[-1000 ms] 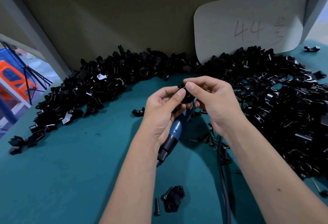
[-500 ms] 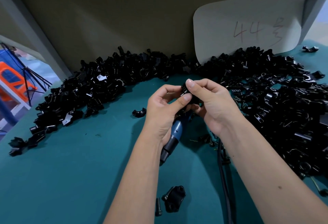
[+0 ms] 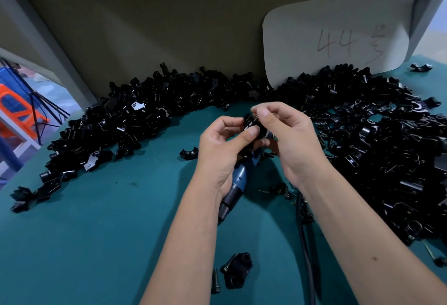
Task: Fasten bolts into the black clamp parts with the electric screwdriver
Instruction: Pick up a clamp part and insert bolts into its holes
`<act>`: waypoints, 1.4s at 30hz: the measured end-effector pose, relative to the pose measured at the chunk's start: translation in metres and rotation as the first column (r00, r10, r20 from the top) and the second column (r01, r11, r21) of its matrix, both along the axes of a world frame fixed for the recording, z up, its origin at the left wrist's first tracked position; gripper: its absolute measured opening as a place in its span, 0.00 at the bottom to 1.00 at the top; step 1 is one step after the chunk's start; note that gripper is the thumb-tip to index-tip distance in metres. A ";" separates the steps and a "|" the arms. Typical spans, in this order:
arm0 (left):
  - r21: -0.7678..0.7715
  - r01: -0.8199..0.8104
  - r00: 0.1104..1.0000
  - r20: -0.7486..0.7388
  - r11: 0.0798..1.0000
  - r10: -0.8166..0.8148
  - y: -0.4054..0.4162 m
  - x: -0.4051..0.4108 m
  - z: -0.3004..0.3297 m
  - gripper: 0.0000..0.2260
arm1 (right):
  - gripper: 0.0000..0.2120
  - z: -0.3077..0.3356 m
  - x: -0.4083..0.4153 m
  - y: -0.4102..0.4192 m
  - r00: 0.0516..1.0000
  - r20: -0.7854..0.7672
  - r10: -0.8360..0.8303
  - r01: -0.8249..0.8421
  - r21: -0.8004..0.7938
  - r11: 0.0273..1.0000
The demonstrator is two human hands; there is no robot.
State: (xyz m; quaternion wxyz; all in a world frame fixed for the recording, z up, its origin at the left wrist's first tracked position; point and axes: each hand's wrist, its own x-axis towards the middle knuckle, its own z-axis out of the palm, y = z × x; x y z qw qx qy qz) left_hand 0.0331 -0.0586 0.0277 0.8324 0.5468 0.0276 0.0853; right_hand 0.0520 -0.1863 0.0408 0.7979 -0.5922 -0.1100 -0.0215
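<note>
Hands: two, raised together over the middle of the table (image 3: 101, 244); both forearms enter from the near edge.
Left hand (image 3: 221, 150): fingers curled; thumb and forefinger pinch the black clamp part (image 3: 254, 127), while the lower fingers wrap the electric screwdriver (image 3: 238, 182).
Right hand (image 3: 290, 140): fingers curled; forefinger and thumb close on the same clamp part from the right; whether a bolt sits between them cannot be told.
Clamp part in hand: one, held above the table, between the two thumbs.
Electric screwdriver: one, blue body with black end, slanting from under the left palm down toward the near left.
Cable (image 3: 306, 251): one, black, running from beneath the right wrist to the near edge.
Piles of clamp parts: two, too many pieces to count; the left heap (image 3: 116, 133) curves along the far left, the right heap (image 3: 387, 150) fills the far right and right side.
Stray clamp parts: one just left of the left hand (image 3: 188, 153); one at the far right corner (image 3: 420, 66).
Near items: one flat black plate (image 3: 238, 271) with one loose bolt (image 3: 215, 280) lying just left of it.
Card (image 3: 333, 36): one, pale, marked "44", leaning against the back wall behind the right heap.
Obstruction: both hands hide most of the held part and the screwdriver's upper end.
</note>
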 end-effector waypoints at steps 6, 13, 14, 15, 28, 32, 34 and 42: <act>-0.041 0.006 0.997 0.075 0.999 -0.003 0.002 -0.002 0.000 0.12 | 0.07 0.000 0.001 -0.003 0.968 -0.108 0.226 -0.206 0.170 0.964; 0.153 -0.078 0.993 0.104 0.985 0.063 0.000 0.003 -0.005 0.10 | 0.14 -0.001 0.000 0.008 0.987 -0.161 0.000 0.014 0.082 0.997; 0.166 -0.084 0.992 0.105 0.983 0.067 0.000 0.003 -0.005 0.10 | 0.14 -0.001 0.000 0.008 0.988 -0.154 -0.014 0.026 0.074 0.997; 0.170 -0.088 0.992 0.106 0.981 0.071 -0.001 0.003 -0.004 0.10 | 0.10 -0.002 0.000 0.007 0.991 -0.136 -0.008 0.017 0.071 0.997; 0.210 -0.091 0.989 0.132 0.974 0.064 0.009 0.001 -0.001 0.10 | 0.15 -0.002 0.001 0.007 0.991 -0.133 0.011 0.004 0.111 0.994; -0.028 0.013 0.996 0.088 1.000 -0.010 0.015 -0.004 0.008 0.13 | 0.08 -0.001 0.003 0.001 0.994 -0.094 0.058 -0.048 0.104 0.993; -0.065 0.055 0.995 0.083 0.996 -0.050 0.015 -0.007 0.011 0.14 | 0.08 0.000 0.002 0.002 0.998 -0.060 0.028 -0.023 0.074 0.997; -0.133 0.101 0.994 0.063 0.986 -0.094 0.011 -0.010 0.010 0.11 | 0.12 -0.002 -0.001 0.007 0.996 -0.085 0.009 0.002 0.121 0.993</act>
